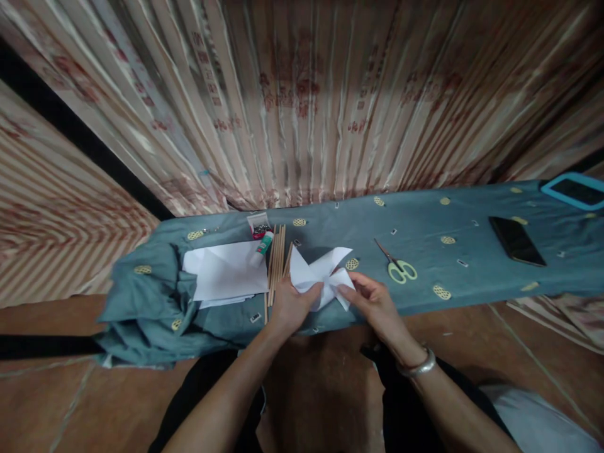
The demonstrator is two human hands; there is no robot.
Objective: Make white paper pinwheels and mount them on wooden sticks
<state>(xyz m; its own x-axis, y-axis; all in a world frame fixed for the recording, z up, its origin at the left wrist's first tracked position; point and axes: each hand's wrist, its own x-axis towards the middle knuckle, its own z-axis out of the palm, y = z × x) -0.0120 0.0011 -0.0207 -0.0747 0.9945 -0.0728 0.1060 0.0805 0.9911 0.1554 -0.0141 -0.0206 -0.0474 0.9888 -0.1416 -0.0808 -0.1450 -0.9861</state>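
Head view, and both hands are at work by the surface's [419, 220] near edge! The left hand [291, 306] is partly closed, its thumb pressing the middle of a white paper pinwheel [321, 269]; the right hand [376, 304] curls in, pinching one flap between thumb and fingers. Just left of them, wooden sticks [277, 258] lie beside a stack of white paper [229, 272], a glue stick [262, 248] resting at its far right corner. Up by the far edge, a small box [259, 228] holds metal pieces. Over right, green-handled scissors [392, 260], then a dark phone [516, 240], and a blue-framed tablet [578, 190] near the far edge.
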